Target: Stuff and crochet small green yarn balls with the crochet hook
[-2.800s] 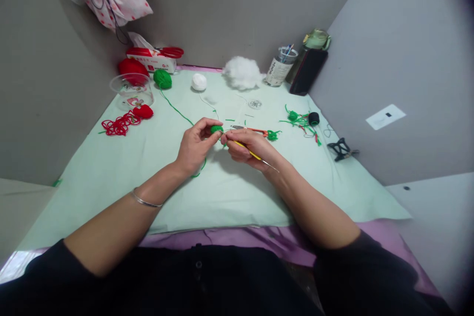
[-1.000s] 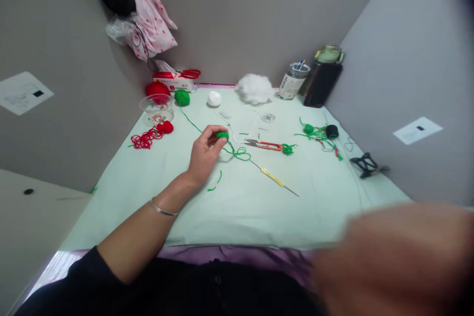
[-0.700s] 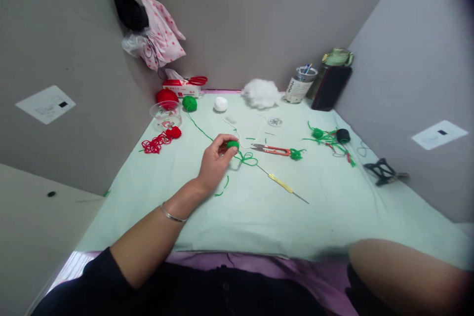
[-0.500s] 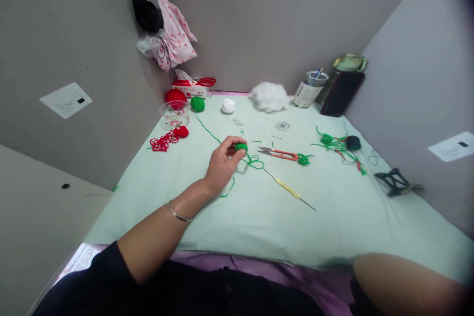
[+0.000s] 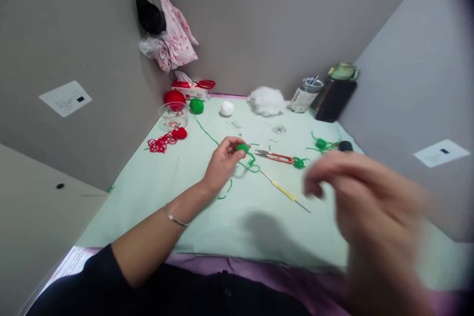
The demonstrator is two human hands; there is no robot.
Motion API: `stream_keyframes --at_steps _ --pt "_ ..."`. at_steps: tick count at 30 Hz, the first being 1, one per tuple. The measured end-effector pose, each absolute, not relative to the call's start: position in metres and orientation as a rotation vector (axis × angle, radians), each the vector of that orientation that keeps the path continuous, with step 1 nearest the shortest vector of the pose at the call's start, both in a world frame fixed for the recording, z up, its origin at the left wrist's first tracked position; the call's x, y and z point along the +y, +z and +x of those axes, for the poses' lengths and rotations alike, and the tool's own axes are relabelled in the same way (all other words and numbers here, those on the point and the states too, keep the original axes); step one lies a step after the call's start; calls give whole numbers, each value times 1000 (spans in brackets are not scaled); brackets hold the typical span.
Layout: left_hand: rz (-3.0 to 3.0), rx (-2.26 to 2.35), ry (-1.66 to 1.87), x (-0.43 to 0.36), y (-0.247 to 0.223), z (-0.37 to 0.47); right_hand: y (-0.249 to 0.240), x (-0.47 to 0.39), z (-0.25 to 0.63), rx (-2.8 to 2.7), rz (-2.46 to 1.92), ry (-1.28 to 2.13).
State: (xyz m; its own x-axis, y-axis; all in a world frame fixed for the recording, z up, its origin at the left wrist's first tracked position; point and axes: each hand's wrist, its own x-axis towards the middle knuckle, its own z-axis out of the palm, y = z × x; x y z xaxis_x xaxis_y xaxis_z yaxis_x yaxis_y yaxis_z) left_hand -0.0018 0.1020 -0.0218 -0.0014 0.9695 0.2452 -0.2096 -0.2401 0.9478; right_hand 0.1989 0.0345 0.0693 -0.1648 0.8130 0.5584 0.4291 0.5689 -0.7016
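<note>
My left hand (image 5: 221, 164) is closed around a small green crocheted piece (image 5: 242, 148), thumb and fingers pinching it just above the table. Loops of green yarn (image 5: 254, 164) hang from its right side. A strand of yarn runs back toward a green yarn ball (image 5: 196, 106). My right hand (image 5: 370, 197) is raised over the right part of the table, close to the camera. Motion smears its fingers, which look curled; whether they hold anything is unclear. Between the hands lies a crochet hook (image 5: 284, 191) with a yellow grip. Orange-handled thread snips (image 5: 277, 157) lie behind it.
Along the back stand a white yarn ball (image 5: 227, 108), fluffy stuffing (image 5: 266, 100), a pen jar (image 5: 304, 96) and a tissue box (image 5: 190, 91) with red scissors (image 5: 206, 84). Red yarn (image 5: 159, 144) and a clear cup (image 5: 174, 116) sit at left. Green yarn scraps (image 5: 321, 143) lie at right.
My right hand has come up from the lower right edge to over the table. My left hand still holds the green piece in nearly the same place. The view has shifted slightly.
</note>
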Motion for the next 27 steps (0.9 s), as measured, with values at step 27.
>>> stream_keyframes --at_steps 27 --pt "1318 938 1225 96 -27 -1 0 101 176 -1939 -1219 904"
